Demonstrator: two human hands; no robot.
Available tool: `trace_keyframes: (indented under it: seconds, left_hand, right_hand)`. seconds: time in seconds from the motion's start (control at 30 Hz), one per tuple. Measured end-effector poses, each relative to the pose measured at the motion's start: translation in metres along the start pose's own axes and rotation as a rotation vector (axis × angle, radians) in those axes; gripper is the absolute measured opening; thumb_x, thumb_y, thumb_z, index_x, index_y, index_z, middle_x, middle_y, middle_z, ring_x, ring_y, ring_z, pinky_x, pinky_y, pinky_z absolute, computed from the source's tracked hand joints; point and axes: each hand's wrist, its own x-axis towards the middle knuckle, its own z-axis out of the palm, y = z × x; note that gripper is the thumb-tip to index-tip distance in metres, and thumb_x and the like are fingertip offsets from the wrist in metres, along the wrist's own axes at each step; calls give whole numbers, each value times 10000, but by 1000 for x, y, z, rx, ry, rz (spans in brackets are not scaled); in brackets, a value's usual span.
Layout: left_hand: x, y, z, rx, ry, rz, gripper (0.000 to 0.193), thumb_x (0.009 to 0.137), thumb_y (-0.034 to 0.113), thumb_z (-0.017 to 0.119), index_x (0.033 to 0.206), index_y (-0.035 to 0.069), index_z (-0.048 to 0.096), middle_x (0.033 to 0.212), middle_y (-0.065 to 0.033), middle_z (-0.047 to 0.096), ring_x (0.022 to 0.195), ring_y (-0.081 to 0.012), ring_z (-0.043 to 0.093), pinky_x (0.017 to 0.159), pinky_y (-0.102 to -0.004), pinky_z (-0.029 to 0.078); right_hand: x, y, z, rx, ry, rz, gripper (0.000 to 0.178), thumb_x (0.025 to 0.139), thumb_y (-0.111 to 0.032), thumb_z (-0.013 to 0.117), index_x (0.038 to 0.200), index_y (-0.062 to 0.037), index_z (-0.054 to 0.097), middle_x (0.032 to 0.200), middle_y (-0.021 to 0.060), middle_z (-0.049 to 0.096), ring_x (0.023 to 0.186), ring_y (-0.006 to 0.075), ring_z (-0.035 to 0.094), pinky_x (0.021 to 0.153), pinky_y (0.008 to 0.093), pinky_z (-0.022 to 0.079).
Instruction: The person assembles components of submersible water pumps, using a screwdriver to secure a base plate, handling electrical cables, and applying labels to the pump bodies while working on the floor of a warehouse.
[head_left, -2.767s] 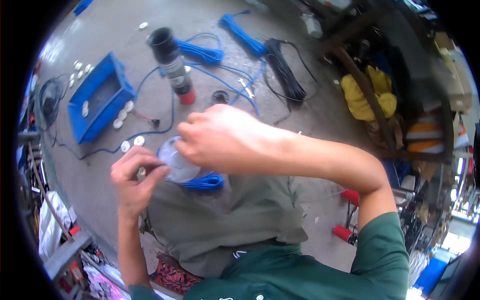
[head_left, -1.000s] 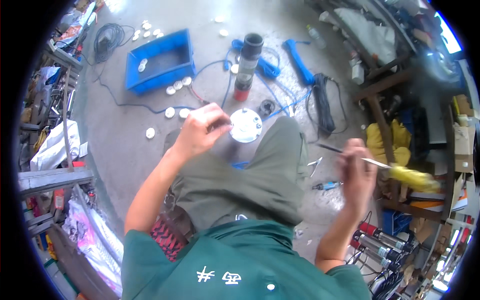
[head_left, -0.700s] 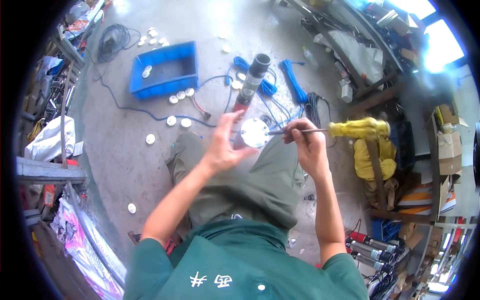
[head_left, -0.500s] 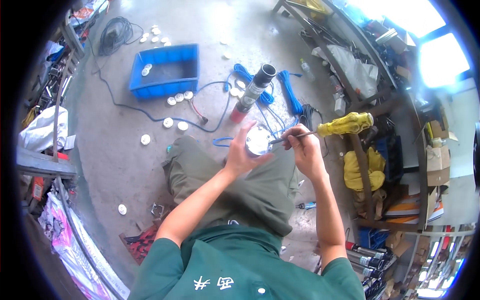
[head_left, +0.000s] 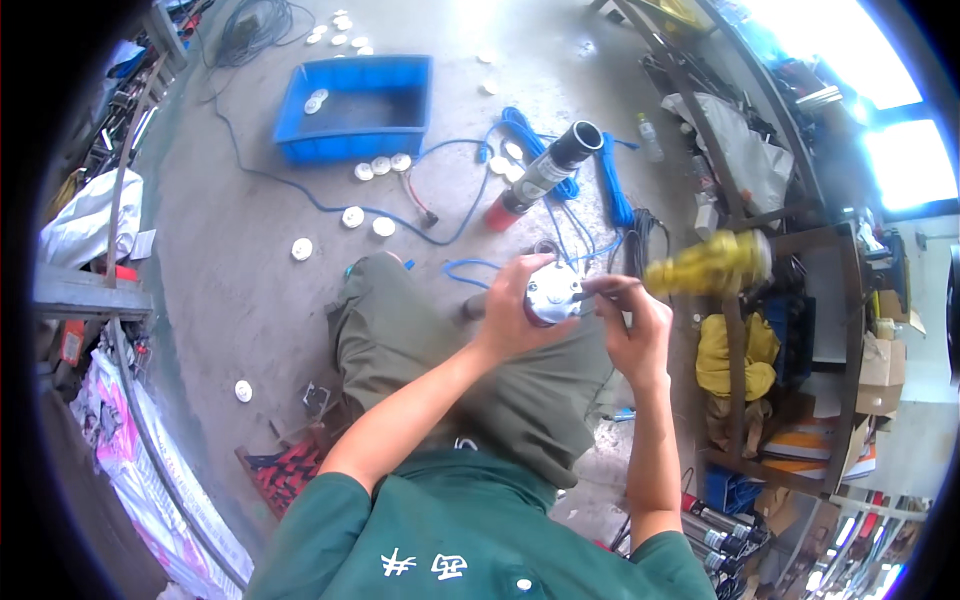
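My left hand (head_left: 508, 312) is wrapped round a silver metal cylinder (head_left: 553, 296), its round end face with small screws turned up between my knees. In my right hand (head_left: 638, 328) the thin shaft of a screwdriver is pinched near its tip, close to the right edge of that face. The screwdriver's yellow handle (head_left: 708, 265), smeared by motion, points out to the right. Whether the tip touches the metal I cannot tell. Just beyond my hands stands a black-and-silver tube (head_left: 545, 175) with a red lower end and an open top.
A blue plastic crate (head_left: 352, 145) sits on the floor ahead, with white round caps (head_left: 381, 166) around it. Coils of blue cable (head_left: 615, 190) lie beyond the tube. Cluttered shelving (head_left: 850, 330) borders the right side; a metal rack (head_left: 85, 295) stands left.
The screwdriver's handle has swung, and its handle is now blurred. Both hands and the cylinder sit slightly further right and lower in the picture, while the whole floor scene has shifted too.
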Motion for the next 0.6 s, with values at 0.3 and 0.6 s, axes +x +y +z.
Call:
trace_keyframes:
  seconds: [0.3,0.6]
  left_hand:
    - [-2,4,1,-52,-15,-94,801,648,347,912,1292,22,564,1171,-195,654,1073,-390,651,934,-458,520]
    - [1,10,4,-54,0,-75,791,659,338,907,1292,18,558,1149,-192,643,1065,-407,643,932,-464,514]
  right_hand:
    - [1,-1,14,36,235,57,196,835,3,792,1011,12,708,883,102,774,726,165,744,674,280,562]
    - [-2,8,12,57,201,-2,178,828,-50,820,956,-10,701,852,95,754,723,196,736,669,306,562]
